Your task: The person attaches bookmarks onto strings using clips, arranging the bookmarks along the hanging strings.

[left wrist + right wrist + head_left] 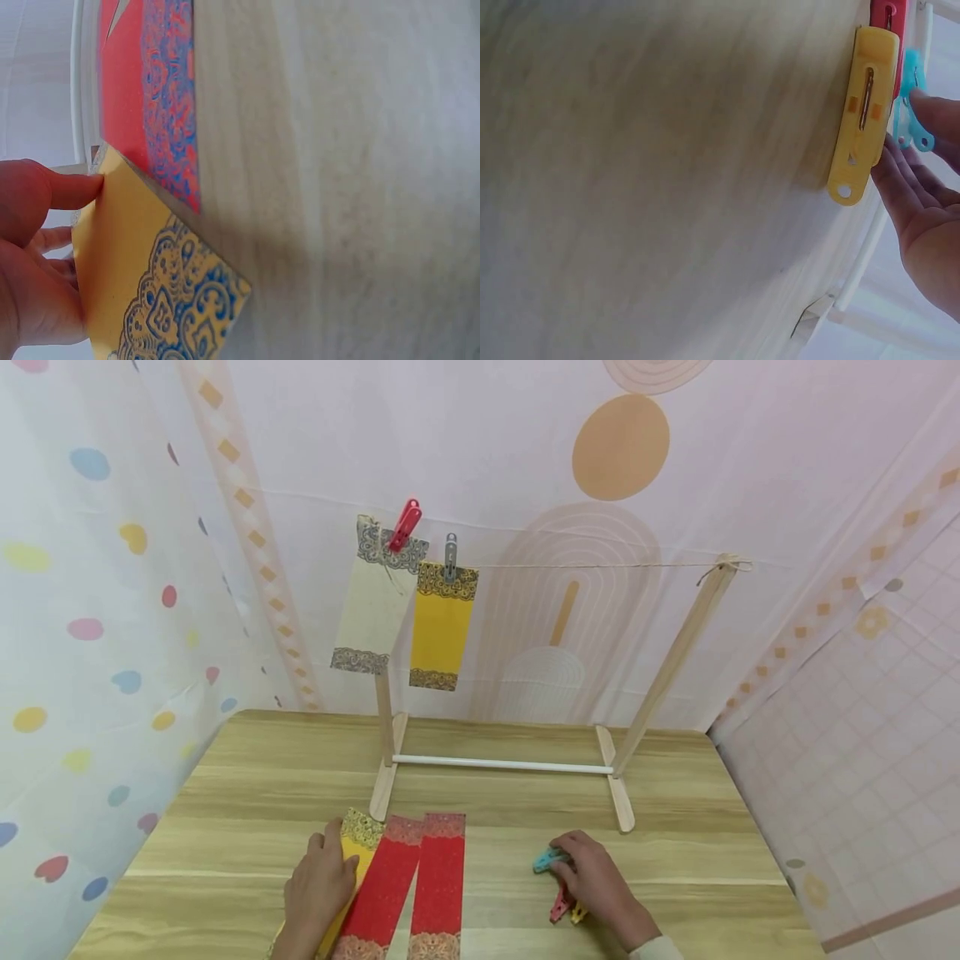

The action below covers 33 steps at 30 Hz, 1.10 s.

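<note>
My left hand (321, 881) grips a yellow card (124, 247) with a dark lace-pattern border, thumb on its face and fingers behind. Beside it on the table lie two red cards (382, 881) with patterned ends, slightly fanned. At the right, my right hand (600, 881) pinches a teal clothespin (549, 860) between thumb and fingers. Close under that hand are a red clothespin (560, 903) and a yellow clothespin (864, 112). Overhead, a red clip (406, 525) holds a cream card (372, 602) on the string, and a grey clip (451, 556) holds another yellow card (441, 631).
A wooden stand with a right post (678, 664) and a white crossbar (502, 764) stands at the back of the wooden table (277, 777). The string (585, 566) runs between its post tops. Patterned cloth hangs behind and on both sides.
</note>
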Each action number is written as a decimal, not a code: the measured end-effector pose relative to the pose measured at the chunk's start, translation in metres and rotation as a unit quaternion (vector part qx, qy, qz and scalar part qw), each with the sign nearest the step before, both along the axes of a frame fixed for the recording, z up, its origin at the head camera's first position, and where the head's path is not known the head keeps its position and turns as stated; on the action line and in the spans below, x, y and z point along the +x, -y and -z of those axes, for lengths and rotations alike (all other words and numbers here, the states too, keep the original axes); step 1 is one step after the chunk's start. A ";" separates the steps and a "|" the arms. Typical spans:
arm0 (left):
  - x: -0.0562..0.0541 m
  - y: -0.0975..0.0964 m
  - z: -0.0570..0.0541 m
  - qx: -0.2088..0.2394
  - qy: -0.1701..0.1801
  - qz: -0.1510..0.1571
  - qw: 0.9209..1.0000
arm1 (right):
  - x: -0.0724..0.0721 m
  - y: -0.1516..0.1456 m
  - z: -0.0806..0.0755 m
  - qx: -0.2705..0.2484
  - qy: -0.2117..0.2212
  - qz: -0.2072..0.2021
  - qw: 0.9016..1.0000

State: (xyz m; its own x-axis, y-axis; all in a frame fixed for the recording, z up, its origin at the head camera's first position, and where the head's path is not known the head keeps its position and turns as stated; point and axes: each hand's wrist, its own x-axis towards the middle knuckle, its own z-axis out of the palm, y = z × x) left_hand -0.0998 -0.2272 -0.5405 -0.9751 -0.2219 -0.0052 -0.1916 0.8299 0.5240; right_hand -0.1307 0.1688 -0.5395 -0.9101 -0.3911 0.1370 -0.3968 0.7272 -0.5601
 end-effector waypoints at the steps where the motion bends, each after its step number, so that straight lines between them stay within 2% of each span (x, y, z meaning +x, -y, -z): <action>1: 0.001 0.000 -0.001 0.001 -0.004 0.001 1.000 | 0.000 0.000 0.001 -0.004 0.000 0.004 1.000; 5: 0.003 0.000 -0.005 0.006 -0.015 0.004 1.000 | -0.002 -0.001 0.001 -0.029 -0.001 0.021 0.999; 11: 0.003 0.004 -0.008 0.011 -0.012 0.010 1.000 | -0.003 0.000 0.000 -0.034 -0.029 0.047 0.998; 15: 0.004 0.006 -0.011 0.003 -0.029 0.013 1.000 | -0.004 0.000 -0.001 -0.047 -0.020 0.063 0.997; 21: 0.004 0.008 -0.017 0.007 -0.035 0.021 0.999 | -0.005 -0.001 -0.004 -0.066 -0.027 0.065 0.995; 26: 0.000 0.006 -0.020 0.008 -0.050 0.022 0.998 | -0.006 0.000 -0.006 -0.081 -0.044 0.073 0.993; 29: -0.004 0.000 -0.023 0.007 -0.071 0.017 0.997 | -0.008 0.000 -0.007 -0.096 -0.044 0.079 0.991; 33: -0.011 -0.011 -0.027 0.015 -0.102 0.016 0.995 | -0.010 0.000 -0.011 -0.141 -0.043 0.085 0.985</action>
